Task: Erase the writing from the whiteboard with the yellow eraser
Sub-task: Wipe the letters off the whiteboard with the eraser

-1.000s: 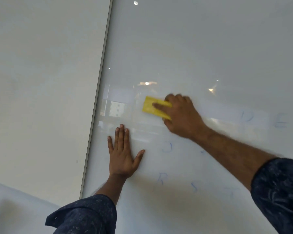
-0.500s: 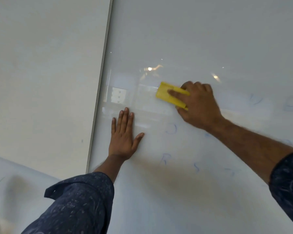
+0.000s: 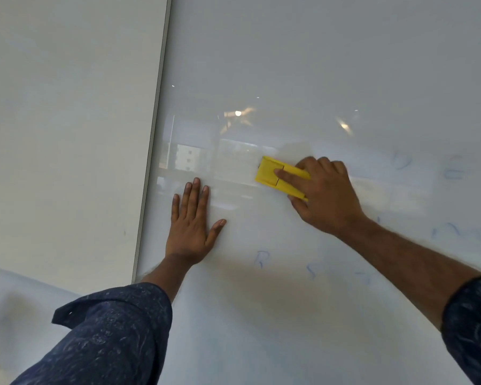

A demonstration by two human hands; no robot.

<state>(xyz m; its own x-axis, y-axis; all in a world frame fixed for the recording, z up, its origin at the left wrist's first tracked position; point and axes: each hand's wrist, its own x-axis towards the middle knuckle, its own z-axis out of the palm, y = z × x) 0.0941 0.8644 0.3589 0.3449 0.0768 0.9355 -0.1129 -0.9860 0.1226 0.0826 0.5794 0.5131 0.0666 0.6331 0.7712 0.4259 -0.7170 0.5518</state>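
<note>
A glossy whiteboard (image 3: 303, 65) fills most of the view. My right hand (image 3: 326, 198) presses a yellow eraser (image 3: 272, 176) flat against it near the middle, index finger along the eraser's top. My left hand (image 3: 192, 223) lies flat on the board, fingers spread, to the left of and a little below the eraser, holding nothing. Faint blue letters remain: an R (image 3: 261, 258) and an S (image 3: 311, 270) below the eraser, a D (image 3: 401, 161) and an E (image 3: 453, 170) to the right of my right hand.
The board's metal left edge (image 3: 153, 145) runs diagonally, with a plain off-white wall (image 3: 61, 120) beyond it. Window reflections (image 3: 189, 161) show on the board left of the eraser. Dark blue sleeves (image 3: 109, 337) cover both forearms at the bottom.
My right hand swept the eraser to the right across the board and a little way back left. The blue mark just below the eraser has gone. My left hand stayed flat on the board.
</note>
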